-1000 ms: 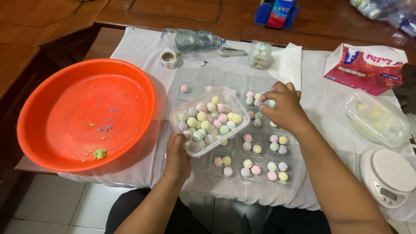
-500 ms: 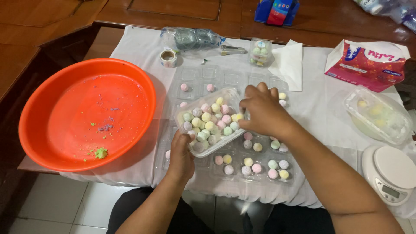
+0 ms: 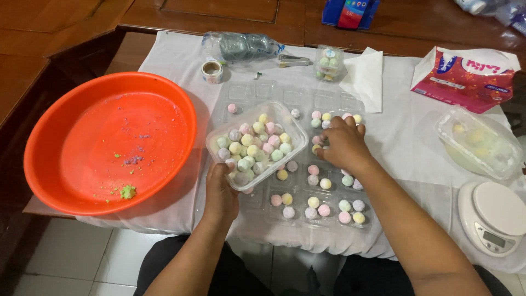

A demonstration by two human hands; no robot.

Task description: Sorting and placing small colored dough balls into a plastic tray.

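Pastel balls (image 3: 253, 143) are heaped in a clear tub (image 3: 290, 130) gripped by the left hand (image 3: 220, 189); the right hand (image 3: 339, 143), fingers curled together, is setting one into the compartment tray (image 3: 329, 189). Empty cells must be aimed for.

Dark brown wood table (image 3: 230, 19) w/ white cloth (image 3: 408, 137) over it; pale tiled floor (image 3: 71, 263) below.

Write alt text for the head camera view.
The left hand holds a clear tub of pastel balls over a clear compartment tray, while the right hand places balls in its cells. An orange basin sits left, a white scale right.
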